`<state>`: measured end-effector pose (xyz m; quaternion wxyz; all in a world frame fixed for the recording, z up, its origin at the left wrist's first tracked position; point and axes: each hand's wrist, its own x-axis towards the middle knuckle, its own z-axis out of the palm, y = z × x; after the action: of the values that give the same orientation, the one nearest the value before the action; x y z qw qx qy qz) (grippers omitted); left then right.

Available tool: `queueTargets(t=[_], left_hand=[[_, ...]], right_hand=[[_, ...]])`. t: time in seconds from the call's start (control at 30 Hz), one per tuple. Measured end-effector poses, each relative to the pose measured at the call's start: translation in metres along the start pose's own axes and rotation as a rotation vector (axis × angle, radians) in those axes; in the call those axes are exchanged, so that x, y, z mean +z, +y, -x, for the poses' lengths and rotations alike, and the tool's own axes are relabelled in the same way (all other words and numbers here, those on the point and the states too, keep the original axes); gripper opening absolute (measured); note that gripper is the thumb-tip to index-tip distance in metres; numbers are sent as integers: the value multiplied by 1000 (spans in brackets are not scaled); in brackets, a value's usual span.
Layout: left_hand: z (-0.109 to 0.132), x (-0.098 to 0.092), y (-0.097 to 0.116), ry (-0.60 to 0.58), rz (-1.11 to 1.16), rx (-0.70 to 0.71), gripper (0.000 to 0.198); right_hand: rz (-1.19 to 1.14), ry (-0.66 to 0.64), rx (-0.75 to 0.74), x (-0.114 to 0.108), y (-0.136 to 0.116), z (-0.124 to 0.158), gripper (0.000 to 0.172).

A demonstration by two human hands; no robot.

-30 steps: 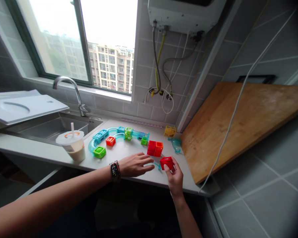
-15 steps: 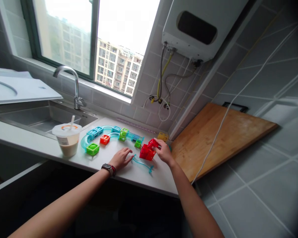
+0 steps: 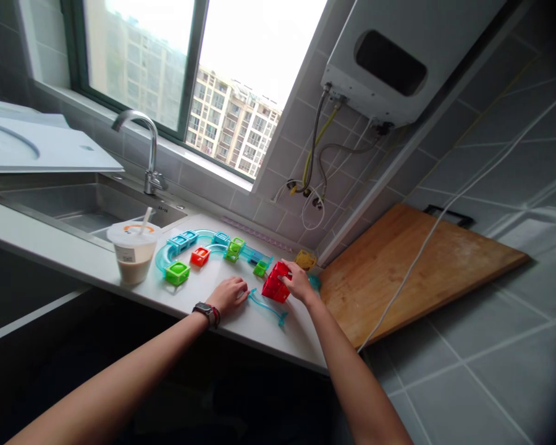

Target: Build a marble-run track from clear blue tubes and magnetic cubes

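Observation:
My right hand (image 3: 296,280) grips the upper right part of a red block cluster (image 3: 275,285) on the white counter (image 3: 259,326). My left hand (image 3: 230,295) rests on the counter with its fingers apart, holding nothing. Close to its fingertips lies a thin curved light-blue piece (image 3: 266,308). Behind both hands a curved light-blue track (image 3: 163,256) runs over the counter, with green blocks (image 3: 235,249) along it. A single red block (image 3: 199,256) sits inside the curve, and a small green block (image 3: 260,268) is just left of the red cluster.
A lidded cup with a straw (image 3: 134,253) stands near the front edge at left, before the sink (image 3: 74,201) and faucet (image 3: 152,154). A wooden board (image 3: 412,272) leans at right, crossed by a white cable. Yellow pieces (image 3: 305,259) lie behind my right hand.
My right hand has brought the raised red block down against the other red blocks, which now form a compact cluster. My left hand has barely moved. The camera view has shifted slightly.

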<state>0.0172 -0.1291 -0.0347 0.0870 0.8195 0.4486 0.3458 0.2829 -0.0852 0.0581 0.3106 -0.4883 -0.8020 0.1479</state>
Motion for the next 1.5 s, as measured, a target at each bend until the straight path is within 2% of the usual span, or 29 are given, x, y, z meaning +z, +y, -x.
queueTargets(t=[0.1, 0.17, 0.37, 0.5, 0.63, 0.77, 0.93, 1.27, 1.5], left_hand=[[0, 0, 0, 8, 27, -9, 33], [0, 0, 0, 19, 53, -17, 33], [-3, 3, 3, 82, 168, -72, 34], [-33, 15, 12, 108, 286, -145, 46], [-70, 29, 19, 25, 419, -152, 66], [-88, 33, 19, -45, 485, -155, 64], [-88, 31, 17, -88, 501, -165, 49], [-92, 30, 19, -117, 488, -205, 53], [-91, 29, 21, -103, 505, -215, 46]], right_hand=[[-14, 3, 37, 1, 6, 6, 71], [-30, -3, 62, 1, 10, 11, 74], [-80, -27, 77, 0, 11, 15, 51], [-79, -47, 66, -3, 6, 13, 45], [-48, -55, 70, -6, 3, 13, 48], [-25, -39, 92, -7, 5, 13, 60], [-4, -38, 108, -8, 7, 11, 80], [21, -56, 97, -7, 7, 10, 76], [51, -55, 90, -6, 1, 11, 76]])
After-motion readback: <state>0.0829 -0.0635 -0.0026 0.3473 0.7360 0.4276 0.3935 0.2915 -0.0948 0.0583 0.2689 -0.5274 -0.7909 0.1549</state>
